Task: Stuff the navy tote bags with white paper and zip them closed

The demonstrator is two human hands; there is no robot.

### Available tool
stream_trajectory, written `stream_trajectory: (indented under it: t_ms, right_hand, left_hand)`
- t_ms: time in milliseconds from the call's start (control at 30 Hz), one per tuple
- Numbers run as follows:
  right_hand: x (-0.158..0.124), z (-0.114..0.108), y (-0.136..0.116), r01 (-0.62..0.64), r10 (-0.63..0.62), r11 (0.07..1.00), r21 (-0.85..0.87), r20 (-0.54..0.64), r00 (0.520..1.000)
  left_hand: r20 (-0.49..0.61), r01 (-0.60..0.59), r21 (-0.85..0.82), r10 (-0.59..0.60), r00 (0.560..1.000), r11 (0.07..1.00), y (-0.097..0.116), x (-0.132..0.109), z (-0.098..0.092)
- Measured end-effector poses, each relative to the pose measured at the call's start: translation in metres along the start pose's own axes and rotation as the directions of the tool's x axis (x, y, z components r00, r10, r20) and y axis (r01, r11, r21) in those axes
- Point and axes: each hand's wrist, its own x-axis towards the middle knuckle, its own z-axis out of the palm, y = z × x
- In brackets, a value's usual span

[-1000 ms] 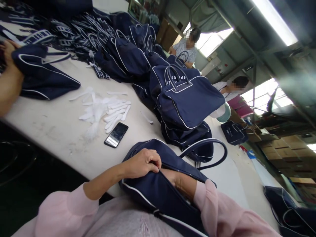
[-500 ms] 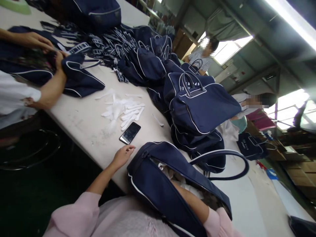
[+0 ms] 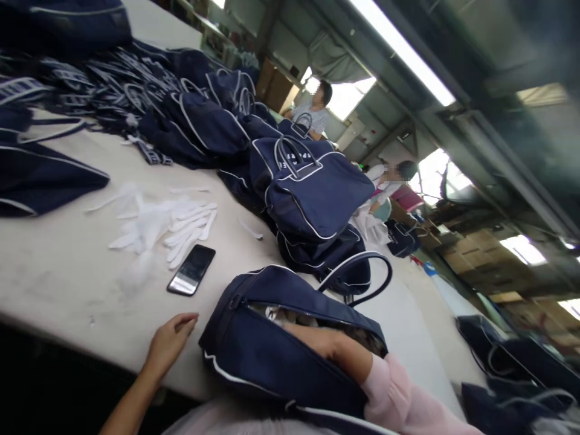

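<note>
A navy bag with white piping lies unzipped at the near edge of the table, its handle arching up at the far side. My right hand is pushed into the bag's opening, where crumpled paper stuffing shows; the fingers are hidden inside. My left hand rests on the table just left of the bag, fingers loosely apart, holding nothing. A black phone lies a little beyond that hand.
White plastic strips lie scattered past the phone. Stuffed navy bags are stacked behind, with a heap of flat bags and straps at the far left. Two other people stand at the table's far end. More bags lie at the right.
My left hand let go of the bag's zipper edge and moved left onto the table. My right arm stays inside the bag. The neighbour's hands at the left have left view.
</note>
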Motion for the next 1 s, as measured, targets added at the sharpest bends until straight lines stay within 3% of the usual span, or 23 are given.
stream_trajectory:
  t_ms: [100,167,267,367,467,567,700,767,900,1000]
  right_hand:
    - [-0.048,-0.015,0.002,-0.055,0.069,0.987,0.153,-0.090,0.994]
    - [-0.080,-0.016,0.011,0.020,0.007,0.993,0.120,-0.222,0.975]
    - [-0.113,-0.004,0.032,0.143,-0.152,0.988,-0.052,-0.367,0.918]
    - [-0.122,0.017,0.053,0.162,-0.167,0.985,-0.055,-0.513,0.842]
    - [-0.119,0.032,0.064,0.175,-0.143,0.984,-0.006,-0.607,0.781]
    - [-0.112,0.030,0.071,0.224,-0.152,0.974,0.041,-0.615,0.774]
    - [-0.097,0.016,0.088,0.289,-0.097,0.935,0.207,-0.633,0.768]
    - [-0.090,0.011,0.097,0.324,-0.079,0.907,0.267,-0.649,0.756]
    - [-0.086,0.008,0.107,0.388,-0.119,0.883,0.265,-0.673,0.730]
    - [-0.089,0.008,0.107,0.393,-0.118,0.879,0.269,-0.676,0.727]
  left_hand:
    - [-0.023,0.037,-0.085,-0.039,0.999,0.996,0.042,-0.008,-0.008]
    - [-0.006,-0.016,-0.057,0.016,1.000,0.998,0.078,-0.016,-0.002]
    - [0.112,-0.217,0.103,0.206,0.972,0.971,0.126,-0.026,0.018]
    - [0.301,-0.431,0.270,0.350,0.887,0.861,0.154,-0.025,0.035]
    - [0.502,-0.512,0.345,0.307,0.809,0.786,0.169,-0.018,0.034]
    - [0.613,-0.504,0.387,0.193,0.767,0.772,0.182,-0.013,0.024]
    - [0.638,-0.545,0.428,0.186,0.747,0.721,0.192,-0.019,0.022]
    - [0.627,-0.618,0.481,0.249,0.738,0.621,0.192,-0.024,0.026]
    - [0.648,-0.731,0.540,0.349,0.677,0.416,0.189,-0.033,0.030]
    - [0.596,-0.715,0.531,0.398,0.697,0.455,0.187,-0.035,0.029]
